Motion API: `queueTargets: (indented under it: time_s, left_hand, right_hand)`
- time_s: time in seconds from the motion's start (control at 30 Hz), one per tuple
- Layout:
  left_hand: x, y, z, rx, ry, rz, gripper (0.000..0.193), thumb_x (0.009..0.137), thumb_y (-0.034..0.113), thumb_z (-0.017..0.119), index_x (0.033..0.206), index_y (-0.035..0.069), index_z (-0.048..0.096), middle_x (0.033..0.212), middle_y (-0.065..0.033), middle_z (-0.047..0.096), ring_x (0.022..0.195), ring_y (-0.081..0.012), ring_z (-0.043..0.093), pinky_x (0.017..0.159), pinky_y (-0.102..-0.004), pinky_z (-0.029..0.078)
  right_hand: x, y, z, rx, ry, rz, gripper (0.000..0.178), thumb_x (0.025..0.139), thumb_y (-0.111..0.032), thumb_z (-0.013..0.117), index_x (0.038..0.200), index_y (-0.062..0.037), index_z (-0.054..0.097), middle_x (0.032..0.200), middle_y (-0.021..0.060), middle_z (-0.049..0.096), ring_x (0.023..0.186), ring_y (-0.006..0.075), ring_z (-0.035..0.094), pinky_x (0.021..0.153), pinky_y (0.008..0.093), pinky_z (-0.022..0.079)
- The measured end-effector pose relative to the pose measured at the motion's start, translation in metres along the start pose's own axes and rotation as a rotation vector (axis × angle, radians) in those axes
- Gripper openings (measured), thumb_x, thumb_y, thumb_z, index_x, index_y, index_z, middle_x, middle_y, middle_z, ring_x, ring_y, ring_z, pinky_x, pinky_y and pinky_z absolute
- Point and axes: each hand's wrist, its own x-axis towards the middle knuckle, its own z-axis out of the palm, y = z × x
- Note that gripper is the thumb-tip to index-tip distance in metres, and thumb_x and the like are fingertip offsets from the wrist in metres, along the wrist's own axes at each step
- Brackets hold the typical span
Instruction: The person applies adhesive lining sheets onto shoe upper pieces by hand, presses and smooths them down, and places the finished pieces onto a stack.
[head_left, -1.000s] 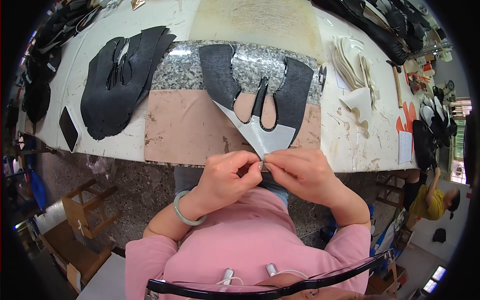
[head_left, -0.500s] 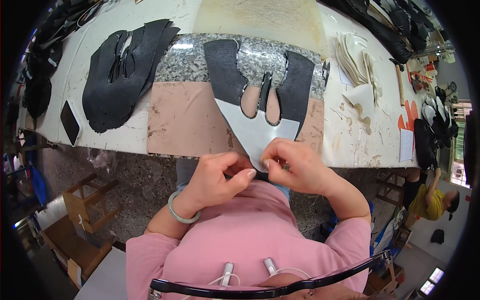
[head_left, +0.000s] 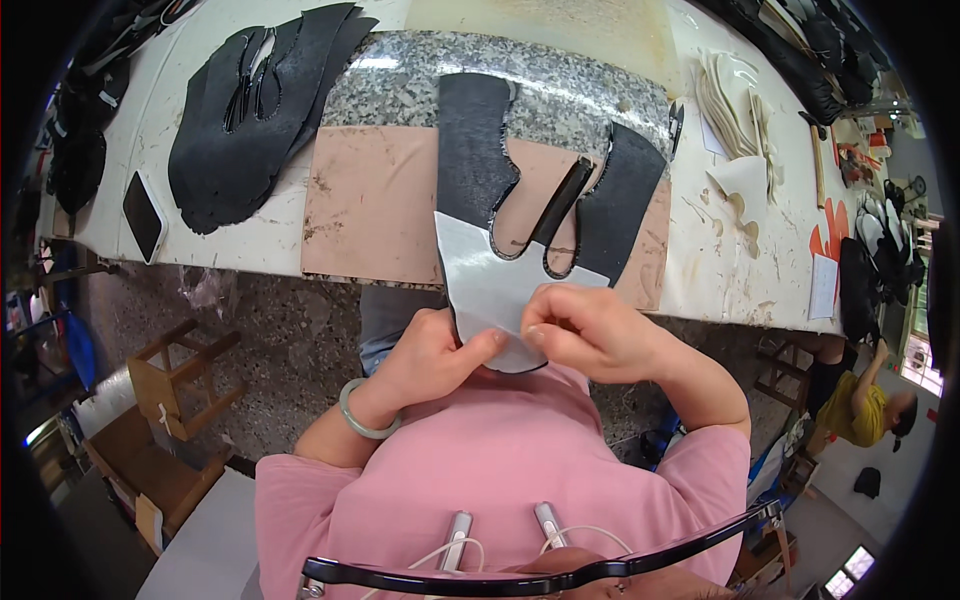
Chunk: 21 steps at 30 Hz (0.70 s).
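Observation:
A black leather-like cut piece (head_left: 475, 150) with two rounded openings and a narrow tongue between them lies partly on the work board. Pale grey-white backing (head_left: 500, 285) covers its near end, which hangs over the table's front edge toward my body. My left hand (head_left: 430, 365) grips the near left edge, thumb on top of the backing and fingers underneath. Close by on the right, my right hand (head_left: 600, 335) is closed, thumb and forefinger pressed together at the backing's surface. Whatever lies between those fingertips is too small to make out.
Beneath the piece are a pinkish-brown board (head_left: 365, 200) and a speckled stone slab (head_left: 390, 95). Stacked black pieces (head_left: 240, 150) and a phone (head_left: 145, 217) lie at left. Cream cut pieces (head_left: 735, 105) and a wooden-handled hammer (head_left: 818, 165) are at right. A stool (head_left: 180, 375) stands at lower left.
The backed near end, narrow and bunched before, now spreads wider between my hands. My left hand has shifted from a pinch to a thumb-on-top hold. The table appears slightly higher in view.

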Motion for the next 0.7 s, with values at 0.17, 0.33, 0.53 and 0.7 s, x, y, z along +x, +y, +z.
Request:
queueTargets:
  time_s: [0.17, 0.33, 0.53, 0.7]
  left_hand:
    - [-0.002, 0.010, -0.001, -0.077, -0.119, -0.219, 0.028, 0.096, 0.022, 0.057, 0.094, -0.004, 0.067, 0.066, -0.0106, 0.067, 0.058, -0.0148, 0.066, 0.053, -0.0281, 0.050]
    - [-0.010, 0.010, -0.001, 0.146, -0.206, -0.262, 0.030, 0.097, 0.023, 0.054, 0.093, -0.004, 0.066, 0.063, -0.0124, 0.065, 0.054, -0.0181, 0.064, 0.051, -0.0298, 0.049]
    - [-0.016, 0.003, -0.009, 0.132, -0.145, -0.254, 0.029, 0.096, 0.022, 0.056, 0.090, -0.006, 0.063, 0.060, -0.0097, 0.062, 0.054, -0.0137, 0.061, 0.050, -0.0300, 0.047]
    - [-0.025, -0.012, -0.011, -0.290, -0.024, -0.433, 0.024, 0.096, 0.019, 0.058, 0.094, -0.003, 0.066, 0.071, -0.0020, 0.064, 0.056, -0.0050, 0.054, 0.047, -0.0221, 0.042]
  right_hand:
    - [0.004, -0.004, 0.013, -0.723, 0.054, -0.180, 0.048, 0.079, -0.044, 0.072, 0.081, 0.0010, 0.057, 0.080, 0.0155, 0.060, 0.076, 0.0334, 0.063, 0.066, 0.0411, 0.050]
    - [0.012, 0.002, -0.022, -0.606, 0.050, -0.221, 0.024, 0.082, -0.016, 0.067, 0.070, -0.0022, 0.051, 0.064, 0.0158, 0.049, 0.061, 0.0373, 0.055, 0.055, 0.0447, 0.043]
    - [0.008, -0.027, -0.103, -0.667, 0.286, -0.172, 0.030, 0.082, -0.011, 0.071, 0.069, -0.0010, 0.047, 0.058, 0.0065, 0.039, 0.053, 0.0174, 0.041, 0.049, 0.0334, 0.035]
    - [-0.100, -0.048, -0.219, -0.695, 1.131, -0.053, 0.017, 0.089, -0.017, 0.067, 0.079, -0.0048, 0.060, 0.061, -0.0071, 0.047, 0.054, 0.0009, 0.041, 0.047, 0.0194, 0.031]
